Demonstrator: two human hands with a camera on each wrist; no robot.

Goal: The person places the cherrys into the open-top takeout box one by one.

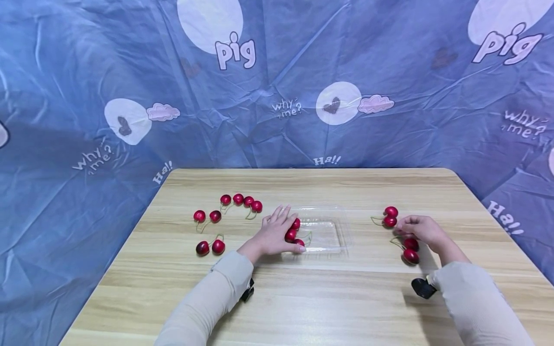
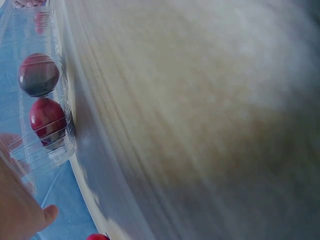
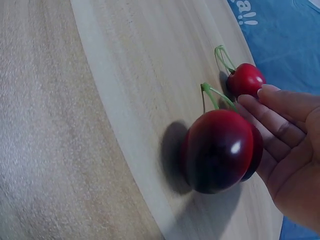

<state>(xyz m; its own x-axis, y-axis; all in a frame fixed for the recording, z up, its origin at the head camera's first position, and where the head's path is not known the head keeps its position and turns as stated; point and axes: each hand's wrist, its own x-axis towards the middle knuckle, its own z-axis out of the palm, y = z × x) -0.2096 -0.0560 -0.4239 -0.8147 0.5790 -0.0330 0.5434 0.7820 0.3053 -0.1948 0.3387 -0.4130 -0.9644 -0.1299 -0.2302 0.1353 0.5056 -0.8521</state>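
Observation:
My left hand (image 1: 277, 236) rests at the left end of a clear plastic box (image 1: 322, 233), fingers spread. Several red cherries (image 1: 291, 235) with a green stem lie in the box beside that hand. In the left wrist view, two cherries (image 2: 47, 118) show through the box's ridged wall, and the thumb (image 2: 50, 215) stands apart from it. At the right, my right hand (image 1: 421, 231) reaches between two pairs of cherries. Its fingertips are right at the farther pair (image 1: 390, 221); the nearer pair (image 1: 410, 256) lies beside the palm. No cherry shows within its fingers.
Left of the box, more stemmed cherries lie on the wooden table (image 1: 303, 307): a pair (image 1: 210, 247) in front, another pair (image 1: 207, 216) behind it, and several (image 1: 241, 200) farther back. A blue printed cloth (image 1: 268, 134) hangs behind the table.

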